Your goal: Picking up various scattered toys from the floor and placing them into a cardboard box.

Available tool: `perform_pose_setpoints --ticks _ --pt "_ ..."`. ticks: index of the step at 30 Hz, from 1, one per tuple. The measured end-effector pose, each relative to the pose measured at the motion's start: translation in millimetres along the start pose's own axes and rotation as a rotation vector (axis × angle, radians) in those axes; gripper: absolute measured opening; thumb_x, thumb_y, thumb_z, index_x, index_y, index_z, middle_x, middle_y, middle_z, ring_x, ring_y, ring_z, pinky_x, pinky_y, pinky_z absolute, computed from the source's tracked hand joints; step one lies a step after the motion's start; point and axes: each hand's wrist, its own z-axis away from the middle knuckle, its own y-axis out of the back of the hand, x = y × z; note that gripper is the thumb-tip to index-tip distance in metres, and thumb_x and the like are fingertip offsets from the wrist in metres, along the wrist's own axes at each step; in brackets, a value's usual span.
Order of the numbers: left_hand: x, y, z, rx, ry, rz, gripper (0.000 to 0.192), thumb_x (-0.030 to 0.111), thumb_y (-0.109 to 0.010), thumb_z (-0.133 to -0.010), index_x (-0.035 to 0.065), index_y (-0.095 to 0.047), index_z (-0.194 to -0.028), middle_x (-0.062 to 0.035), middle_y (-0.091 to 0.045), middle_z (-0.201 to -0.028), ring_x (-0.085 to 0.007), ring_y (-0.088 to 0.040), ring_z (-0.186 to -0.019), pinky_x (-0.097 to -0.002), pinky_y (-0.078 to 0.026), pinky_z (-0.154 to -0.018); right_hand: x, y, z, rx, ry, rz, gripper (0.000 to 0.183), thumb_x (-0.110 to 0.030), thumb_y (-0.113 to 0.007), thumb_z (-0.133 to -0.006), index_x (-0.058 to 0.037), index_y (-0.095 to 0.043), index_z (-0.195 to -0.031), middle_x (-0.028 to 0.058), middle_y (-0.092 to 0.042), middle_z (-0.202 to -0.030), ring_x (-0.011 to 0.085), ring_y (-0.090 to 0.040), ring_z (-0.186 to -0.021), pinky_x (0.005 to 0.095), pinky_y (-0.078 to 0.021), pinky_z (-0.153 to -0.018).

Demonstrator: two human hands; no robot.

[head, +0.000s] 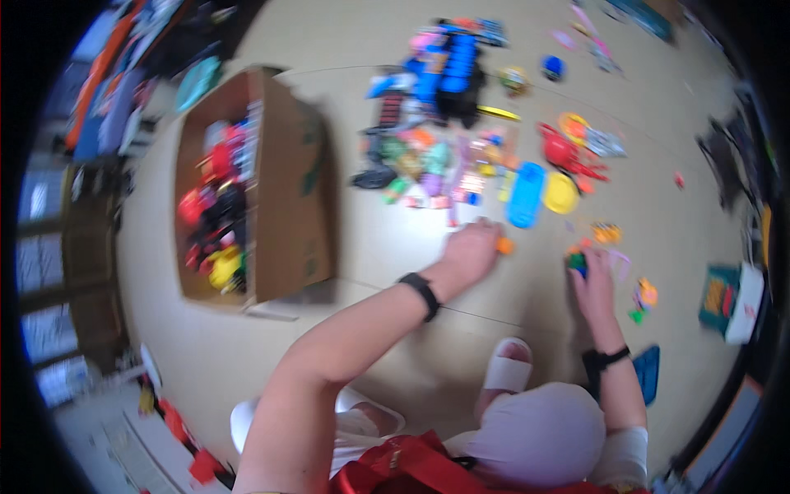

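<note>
My left hand, with a black band on its wrist, reaches low over the tiled floor. A small orange toy shows at its thumb side; blur hides whether the fingers grip it. To the right, my right hand has thumb and fingers around small green and blue toy pieces. Ahead of my hands lie a blue oblong tray and a yellow round dish. An orange toy piece is just beyond my right hand.
An open cardboard box of mixed toys stands at left. A toy pile spreads ahead, with a large blue and black toy. A red toy lies farther right. A blue plastic piece sits beside my right forearm.
</note>
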Motion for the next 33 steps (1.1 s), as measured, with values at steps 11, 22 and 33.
perform_pose_setpoints --ticks 11,22,33 --pt "-20 173 85 0.361 -0.11 -0.078 0.021 0.011 -0.064 -0.084 0.0038 -0.064 -0.105 -0.0188 -0.066 -0.099 -0.0354 -0.07 -0.091 -0.0458 -0.059 -0.075 -216 33 -94 -0.108 0.475 -0.26 0.043 -0.003 -0.071 -0.086 -0.0045 -0.056 -0.126 0.016 -0.055 -0.121 0.0346 -0.061 -0.111 0.0393 -0.0505 -0.095" --pt "-165 316 253 0.456 0.194 -0.119 0.03 0.017 -0.068 -0.087 0.0024 -0.064 -0.113 -0.0171 -0.069 -0.105 -0.0348 -0.068 -0.103 -0.0414 -0.054 -0.089 -480 8 -115 -0.592 0.668 -0.663 0.037 -0.015 -0.073 -0.09 -0.0045 -0.057 -0.123 0.0141 -0.062 -0.115 0.0207 -0.061 -0.099 0.033 -0.051 -0.088" --pt "-224 315 313 0.647 0.405 0.032 0.041 0.004 -0.066 -0.093 0.0016 -0.055 -0.132 -0.0173 -0.065 -0.114 -0.0235 -0.071 -0.095 -0.0369 -0.059 -0.08 -550 -20 -106 -0.747 0.692 -0.853 0.045 -0.019 -0.07 -0.096 -0.0056 -0.056 -0.137 0.0146 -0.063 -0.12 0.0231 -0.064 -0.11 0.0358 -0.052 -0.096"
